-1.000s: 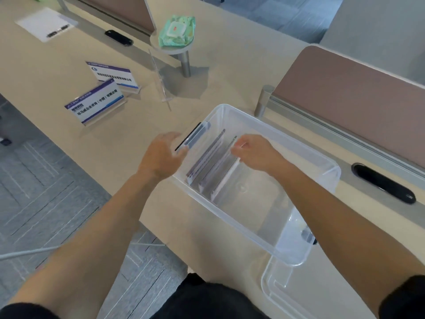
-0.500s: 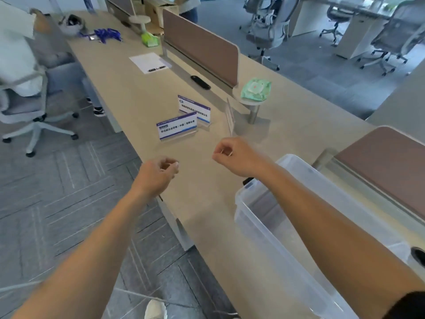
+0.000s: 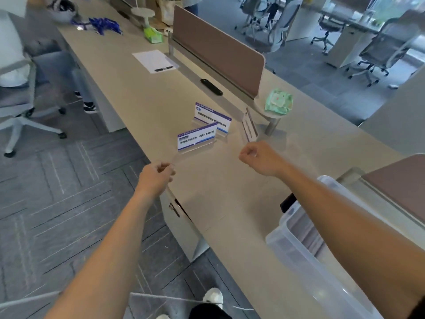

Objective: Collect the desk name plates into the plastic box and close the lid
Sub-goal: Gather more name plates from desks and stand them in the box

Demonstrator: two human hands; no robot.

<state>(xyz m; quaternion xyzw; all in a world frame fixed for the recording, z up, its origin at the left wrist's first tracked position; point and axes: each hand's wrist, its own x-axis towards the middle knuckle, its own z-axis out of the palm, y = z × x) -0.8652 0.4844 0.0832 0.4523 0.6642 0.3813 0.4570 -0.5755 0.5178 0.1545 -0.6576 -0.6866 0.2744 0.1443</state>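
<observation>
At the near right, the clear plastic box sits on the table, with name plates standing inside against its near end. Beyond it both hands are loosely curled and empty: the left hand at the table's edge, the right hand over the top. Just past them stand 3 name plates: one nearest the left hand, one behind it, and one edge-on just beyond the right hand. Farther off lies a green wipes pack.

Reached with loosely curled left hand and right hand toward three name plates on desk; plastic box near right forearm.
</observation>
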